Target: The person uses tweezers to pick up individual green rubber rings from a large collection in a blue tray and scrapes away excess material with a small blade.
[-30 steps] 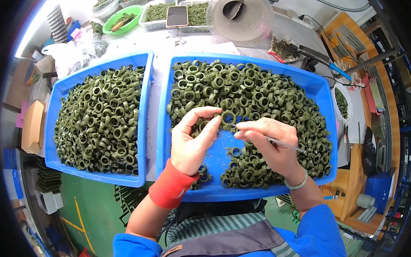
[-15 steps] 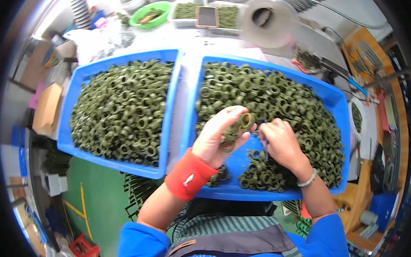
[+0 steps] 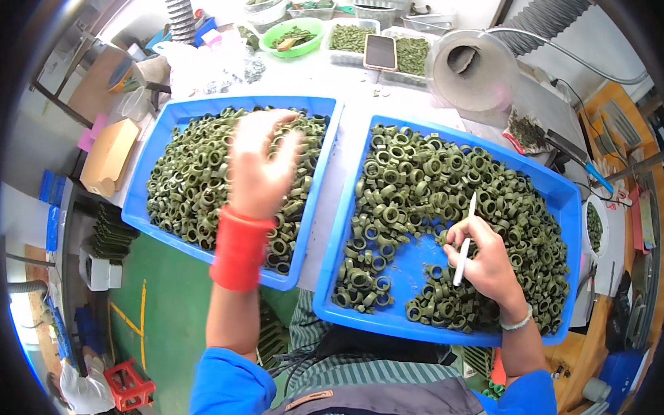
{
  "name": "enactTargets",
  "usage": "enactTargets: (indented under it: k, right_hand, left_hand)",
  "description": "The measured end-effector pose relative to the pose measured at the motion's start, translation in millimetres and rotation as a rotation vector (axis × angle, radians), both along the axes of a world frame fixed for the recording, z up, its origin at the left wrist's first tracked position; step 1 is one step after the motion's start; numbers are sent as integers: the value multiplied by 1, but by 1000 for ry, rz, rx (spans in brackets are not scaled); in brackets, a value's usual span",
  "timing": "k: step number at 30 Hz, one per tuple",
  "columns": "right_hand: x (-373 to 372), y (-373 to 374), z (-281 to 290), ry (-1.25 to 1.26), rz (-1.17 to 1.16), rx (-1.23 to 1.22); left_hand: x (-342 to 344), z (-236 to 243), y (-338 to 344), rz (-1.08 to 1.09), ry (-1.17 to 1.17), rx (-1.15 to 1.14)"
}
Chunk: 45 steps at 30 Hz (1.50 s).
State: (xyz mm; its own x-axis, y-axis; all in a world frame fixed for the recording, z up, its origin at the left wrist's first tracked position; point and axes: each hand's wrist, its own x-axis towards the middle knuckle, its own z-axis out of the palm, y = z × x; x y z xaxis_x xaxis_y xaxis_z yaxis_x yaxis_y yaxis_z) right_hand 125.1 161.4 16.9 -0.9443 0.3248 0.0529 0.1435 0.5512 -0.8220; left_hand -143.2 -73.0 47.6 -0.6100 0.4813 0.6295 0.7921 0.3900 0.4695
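My left hand [image 3: 264, 156], blurred by motion, is over the left blue tray [image 3: 134, 208] heaped with olive-green plastic rings [image 3: 186, 182]; its fingers are apart, with no part visible in them. My right hand [image 3: 480, 261] grips a slim white tool [image 3: 466, 251] upright between thumb and fingers, low over the right blue tray [image 3: 325, 301]. That tray holds more green rings [image 3: 411, 164] in a dense heap at the back and looser clusters at the front, around a patch of bare blue bottom [image 3: 411, 267]. Green rings lie right beside my right fingertips.
Behind the trays are small-part containers [image 3: 352, 38], a green bowl [image 3: 308, 34], a phone [image 3: 380, 53] and a large translucent cone [image 3: 503, 77]. A cardboard box [image 3: 111, 153] stands left, a blue-handled tool [image 3: 592, 168] right. A red crate [image 3: 130, 383] sits on the floor.
My left hand has swung up-left from the right tray to the left one; the rings it held are no longer visible in it. The white tool now stands more upright. The view has shifted.
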Motion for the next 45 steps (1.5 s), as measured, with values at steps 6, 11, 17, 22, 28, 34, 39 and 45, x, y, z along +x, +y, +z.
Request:
enactTargets:
  k: [6, 11, 17, 22, 28, 34, 39, 45]
  right_hand:
    - [11, -2, 10, 192, 18, -648]
    - [4, -7, 6, 248, 4, -868]
    - [4, -7, 5, 194, -48, -719]
    - [3, -11, 13, 186, -153, -611]
    - [4, -9, 2, 296, -33, -627]
    - [2, -8, 0, 399, 21, -204]
    - [2, -13, 5, 386, -98, -561]
    - [2, -14, 1, 354, -99, -564]
  left_hand:
    - [121, -26, 76, -709, -796, 114]
    - [135, -32, 80, -685, -1424, 280]
    - [139, -41, 82, -577, -1481, 352]
    - [141, -47, 83, -602, -1424, 386]
    - [140, -45, 85, -602, -1874, 471]
    - [134, -47, 80, -777, -1949, 464]
    - [140, -44, 82, -612, -1611, 471]
    - [141, -49, 83, -658, -1431, 444]
